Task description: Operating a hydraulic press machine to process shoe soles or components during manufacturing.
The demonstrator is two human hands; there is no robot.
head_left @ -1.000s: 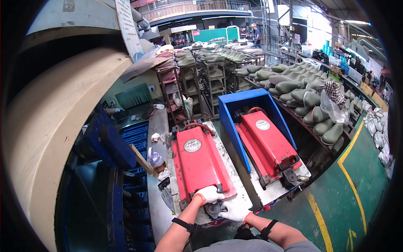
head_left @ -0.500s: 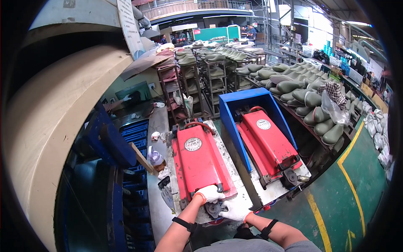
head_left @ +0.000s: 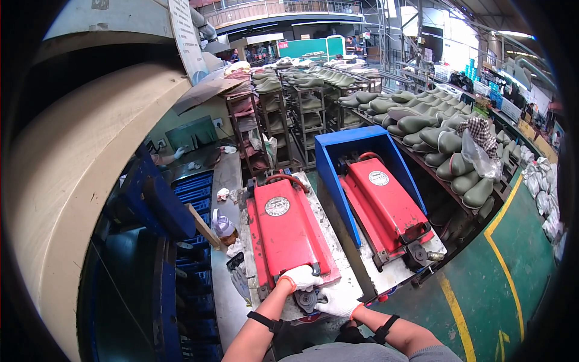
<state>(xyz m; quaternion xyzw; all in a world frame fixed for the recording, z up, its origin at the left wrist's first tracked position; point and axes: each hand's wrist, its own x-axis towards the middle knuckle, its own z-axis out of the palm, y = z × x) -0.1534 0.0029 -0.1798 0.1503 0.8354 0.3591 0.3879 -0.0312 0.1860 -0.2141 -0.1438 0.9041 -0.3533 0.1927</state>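
Observation:
Directly in front of me lies a red metal mould press lid (head_left: pixel 286 223) with a round pale label, on a worn white base. My left hand (head_left: pixel 303 278), in a white glove with an orange cuff, is closed at the black handle (head_left: pixel 316 269) on the lid's near edge. Just below it is a dark grey round knob (head_left: pixel 306 300). My right hand (head_left: pixel 339 302), gloved the same way, has its fingers curled against the knob's right side; the glove hides part of the fingertips. Both forearms wear black straps.
A second red press (head_left: pixel 386 205) stands to the right inside a blue metal hood (head_left: pixel 347 140). Olive-green shoes (head_left: pixel 449 142) crowd racks behind it. Left are a metal bench (head_left: pixel 226 175), a lilac bottle (head_left: pixel 222 224) and a large beige curved housing (head_left: pixel 90 145). Another person's gloved hand (head_left: pixel 180 152) shows beyond.
My hands and both presses look unchanged. At the far left, the other person's gloved hand has shifted slightly lower. A distant person at the back has moved left.

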